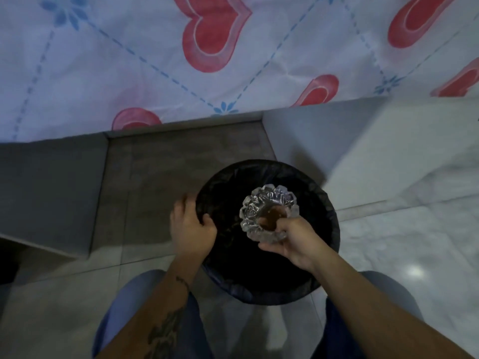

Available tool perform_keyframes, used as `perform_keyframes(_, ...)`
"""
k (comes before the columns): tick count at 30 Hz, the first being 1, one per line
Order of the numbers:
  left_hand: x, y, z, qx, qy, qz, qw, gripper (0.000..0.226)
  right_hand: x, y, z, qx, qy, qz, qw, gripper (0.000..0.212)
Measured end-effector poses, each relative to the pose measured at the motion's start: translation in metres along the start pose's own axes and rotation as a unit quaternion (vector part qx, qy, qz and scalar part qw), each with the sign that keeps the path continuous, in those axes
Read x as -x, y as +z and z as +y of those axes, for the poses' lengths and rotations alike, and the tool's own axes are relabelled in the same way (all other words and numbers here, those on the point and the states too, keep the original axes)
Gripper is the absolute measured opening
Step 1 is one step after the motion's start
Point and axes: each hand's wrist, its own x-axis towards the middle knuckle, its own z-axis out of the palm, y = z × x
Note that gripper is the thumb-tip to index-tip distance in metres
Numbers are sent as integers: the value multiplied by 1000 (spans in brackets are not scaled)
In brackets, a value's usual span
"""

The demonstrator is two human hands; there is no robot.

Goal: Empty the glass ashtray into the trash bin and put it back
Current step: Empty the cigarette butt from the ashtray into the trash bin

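A round trash bin (321,203) lined with a black bag stands on the floor between my knees. Over its open mouth I hold the cut-glass ashtray (261,203), gripped at its near rim by my right hand (293,242), thumb on top. The ashtray's hollow faces up toward me and shows a brownish patch inside. My left hand (190,226) rests on the bin's left rim, fingers curled over the bag's edge.
A bed with a pale blue sheet printed with red hearts (181,60) fills the far side. A grey bed base (46,174) lies left, a white marble-topped stand (404,141) right. The floor is glossy tile (388,242).
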Motion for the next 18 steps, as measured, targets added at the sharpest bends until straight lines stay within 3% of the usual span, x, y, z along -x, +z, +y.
perform_keyframes(4,6,7,-6,60,-27,-79,995,69,3,15,-6,125,-112,92,982,44)
perform_keyframes(6,7,7,-6,68,-22,-80,994,70,4,16,-8,259,-203,155,932,41)
perform_keyframes(8,7,7,-6,70,-15,-81,994,70,5,14,-10,439,-325,186,816,55)
perform_keyframes(10,7,7,-7,71,-12,-77,994,71,6,11,-14,599,-427,178,654,64)
perform_keyframes(11,7,7,-7,72,-8,-73,995,72,6,11,-16,643,-453,168,594,64)
perform_keyframes(12,8,7,-6,71,-5,-70,995,73,8,11,-18,666,-471,161,556,64)
perform_keyframes(14,8,6,-4,68,-2,-67,995,74,7,11,-22,684,-480,152,527,65)
perform_keyframes(18,8,4,-1,60,-13,-66,996,73,6,11,-26,684,-485,155,522,69)
